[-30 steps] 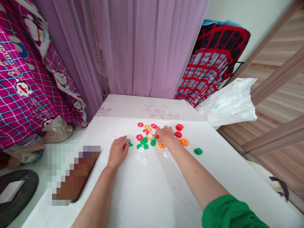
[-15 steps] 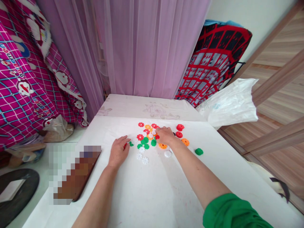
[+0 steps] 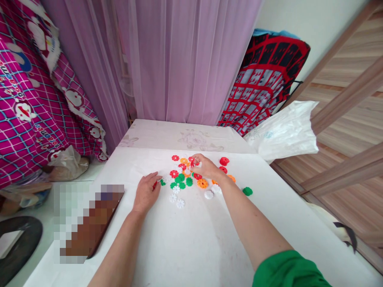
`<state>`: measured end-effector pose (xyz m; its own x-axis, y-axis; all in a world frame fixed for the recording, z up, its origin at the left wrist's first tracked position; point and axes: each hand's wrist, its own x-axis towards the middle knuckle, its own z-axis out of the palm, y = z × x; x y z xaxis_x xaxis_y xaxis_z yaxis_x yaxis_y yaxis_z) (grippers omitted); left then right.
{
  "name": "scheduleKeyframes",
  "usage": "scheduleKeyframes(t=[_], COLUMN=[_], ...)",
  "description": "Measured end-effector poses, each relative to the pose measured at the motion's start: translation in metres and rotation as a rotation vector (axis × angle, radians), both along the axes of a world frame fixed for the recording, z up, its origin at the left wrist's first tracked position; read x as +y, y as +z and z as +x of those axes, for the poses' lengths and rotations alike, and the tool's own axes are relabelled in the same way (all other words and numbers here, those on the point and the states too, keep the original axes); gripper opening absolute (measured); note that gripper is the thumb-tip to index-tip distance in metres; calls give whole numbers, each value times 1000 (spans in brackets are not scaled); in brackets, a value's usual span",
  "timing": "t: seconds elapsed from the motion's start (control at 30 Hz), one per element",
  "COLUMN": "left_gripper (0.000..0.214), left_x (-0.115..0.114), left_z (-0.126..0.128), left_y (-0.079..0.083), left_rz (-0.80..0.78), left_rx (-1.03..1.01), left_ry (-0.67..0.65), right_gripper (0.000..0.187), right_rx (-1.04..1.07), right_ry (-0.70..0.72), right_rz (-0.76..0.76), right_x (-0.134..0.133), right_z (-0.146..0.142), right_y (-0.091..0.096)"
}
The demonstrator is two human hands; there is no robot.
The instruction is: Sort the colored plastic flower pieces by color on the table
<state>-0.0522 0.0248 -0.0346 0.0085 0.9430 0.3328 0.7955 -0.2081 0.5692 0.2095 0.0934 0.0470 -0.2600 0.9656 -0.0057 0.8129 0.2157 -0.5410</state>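
Observation:
Several snowflake-shaped plastic discs lie in a loose pile on the white table. My right hand (image 3: 205, 166) is over the pile's far right side, thumb and fingertips pinched on what looks like a red disc, partly hidden by the fingers. Below it lie an orange disc (image 3: 202, 183) and a white disc (image 3: 208, 194). My left hand (image 3: 146, 192) rests at the pile's left edge with fingers stretched out. A red disc (image 3: 154, 185) shows between its fingers and thumb, and a green disc (image 3: 162, 182) lies by the fingertips. More green discs (image 3: 181, 178) sit mid-pile.
Right of my right hand lie a stack of red discs (image 3: 224, 161) and a green stack (image 3: 247, 191). A brown flat object (image 3: 101, 227), partly pixelated, lies at the table's left. A white plastic bag (image 3: 287, 131) stands at the right edge. Purple curtains (image 3: 191, 59) hang behind.
My right hand has lifted and turned, its thumb and fingers now pinched over the far red discs, uncovering the orange and red discs beneath. My left hand stays put. The view has shifted slightly.

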Motion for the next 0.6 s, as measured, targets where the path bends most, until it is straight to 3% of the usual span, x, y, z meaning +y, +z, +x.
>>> scheduleKeyframes(t=[0.13, 0.3, 0.43, 0.6], left_gripper=[33, 35, 34, 33], left_x=[1, 3, 4, 5], left_z=[-2, -3, -5, -7], left_y=[-2, -4, -7, -9], left_rz=[14, 24, 50, 49], left_rx=[-4, 21, 37, 47], left_ry=[-10, -34, -40, -31], right_gripper=[51, 55, 56, 51], right_rx=[-108, -455, -640, -703], right_ry=[-138, -289, -297, -282], right_rz=[81, 22, -53, -60], right_x=[10, 14, 11, 11], right_z=[43, 94, 101, 96], right_y=[16, 30, 27, 19])
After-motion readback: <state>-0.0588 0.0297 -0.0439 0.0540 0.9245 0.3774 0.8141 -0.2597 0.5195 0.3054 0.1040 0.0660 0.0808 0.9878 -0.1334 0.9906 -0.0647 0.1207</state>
